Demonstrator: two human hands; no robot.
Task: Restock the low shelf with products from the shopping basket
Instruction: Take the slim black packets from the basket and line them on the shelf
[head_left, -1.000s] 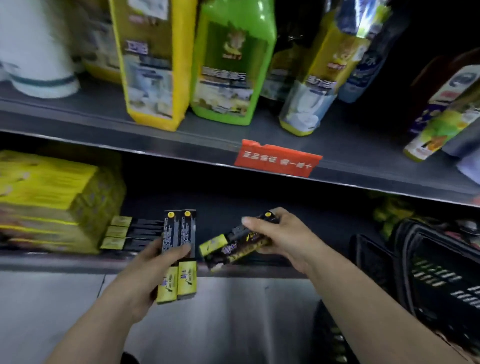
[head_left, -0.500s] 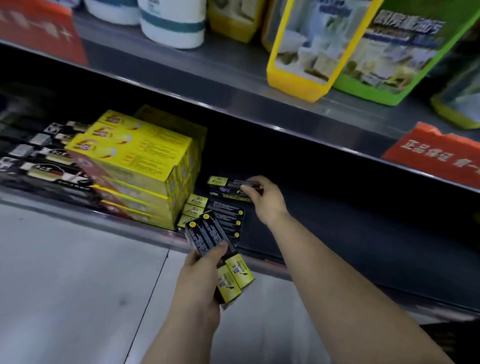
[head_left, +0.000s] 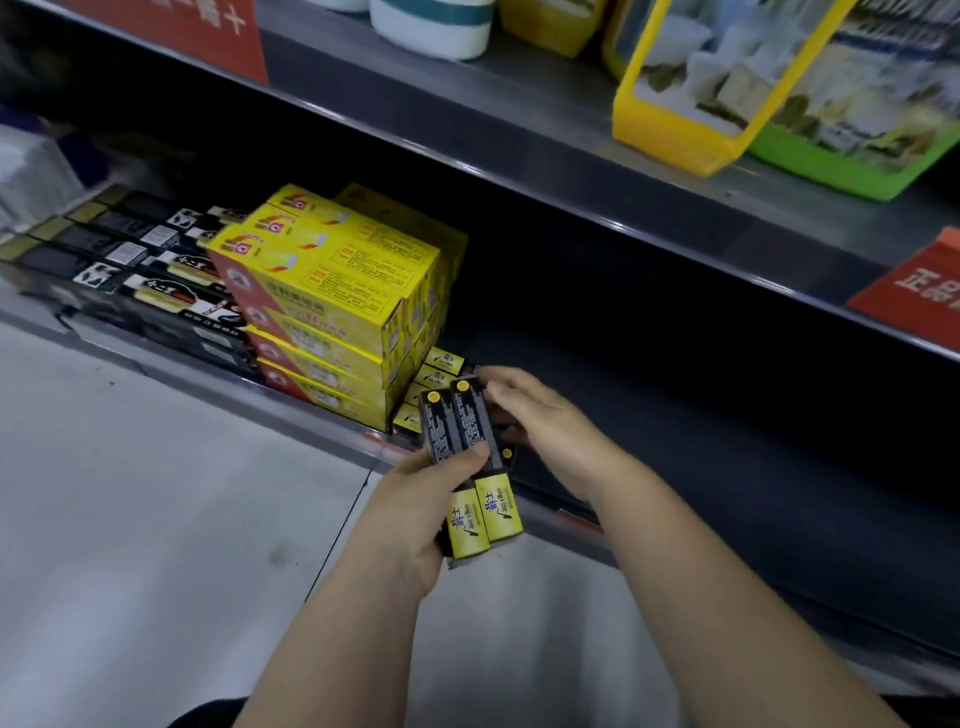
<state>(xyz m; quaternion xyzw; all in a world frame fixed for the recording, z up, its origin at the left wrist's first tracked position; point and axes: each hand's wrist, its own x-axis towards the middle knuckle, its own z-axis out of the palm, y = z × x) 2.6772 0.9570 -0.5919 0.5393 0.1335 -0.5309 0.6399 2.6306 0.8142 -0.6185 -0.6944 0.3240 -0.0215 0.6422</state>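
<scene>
My left hand (head_left: 415, 514) grips two slim black boxes with yellow ends (head_left: 465, 457), held side by side just in front of the low shelf (head_left: 701, 467). My right hand (head_left: 540, 421) touches the upper right edge of that pair, fingers curled on the rightmost box. Behind the held pair, several matching black-and-yellow boxes (head_left: 439, 366) lie stacked on the low shelf beside the yellow cartons. The shopping basket is out of view.
A stack of yellow cartons (head_left: 332, 306) stands left of the small boxes. Long black boxes (head_left: 135, 260) lie further left. The upper shelf carries yellow (head_left: 685, 93) and green (head_left: 857, 124) packs, a white roll (head_left: 431, 26) and red tags (head_left: 914, 291). Grey floor lies below.
My right hand has let go of the box it set on the shelf stack and has come back to the pair in my left hand. The view shifted further left and down.
</scene>
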